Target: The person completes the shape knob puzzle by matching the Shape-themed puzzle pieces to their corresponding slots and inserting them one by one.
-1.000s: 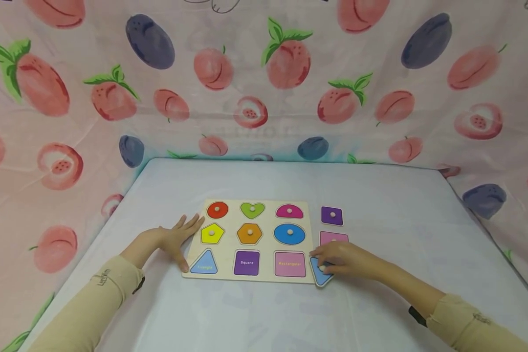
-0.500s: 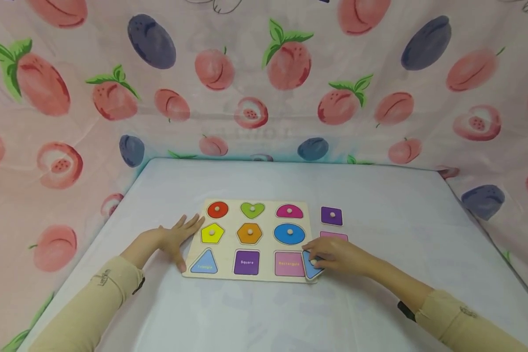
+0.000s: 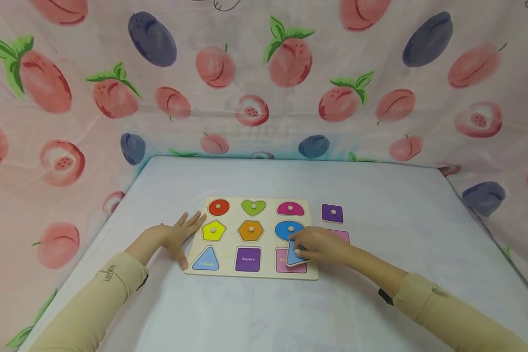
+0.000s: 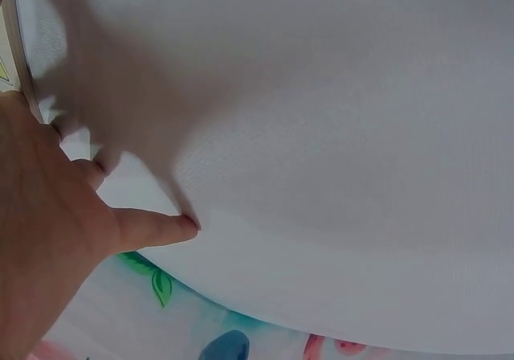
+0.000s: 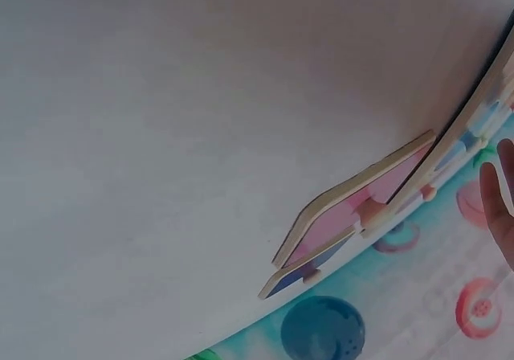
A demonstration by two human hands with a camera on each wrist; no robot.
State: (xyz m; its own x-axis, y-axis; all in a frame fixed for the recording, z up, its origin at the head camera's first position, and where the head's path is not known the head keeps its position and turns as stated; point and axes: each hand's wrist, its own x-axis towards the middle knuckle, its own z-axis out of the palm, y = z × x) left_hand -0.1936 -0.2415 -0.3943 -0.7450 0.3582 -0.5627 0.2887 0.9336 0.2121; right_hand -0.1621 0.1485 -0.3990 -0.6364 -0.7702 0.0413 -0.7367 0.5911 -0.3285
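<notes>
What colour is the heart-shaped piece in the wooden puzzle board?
Lime green, with a small pale knob: the heart-shaped piece sits in the board's top row, clearest in the head view.

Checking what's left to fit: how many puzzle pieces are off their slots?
3: a purple square and a pink piece on the table right of the board, and the blue piece the right hand holds over it.

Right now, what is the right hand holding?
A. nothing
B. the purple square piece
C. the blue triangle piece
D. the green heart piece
C: the right hand pinches the blue triangle piece over the puzzle board's pink rectangle slot.
</notes>
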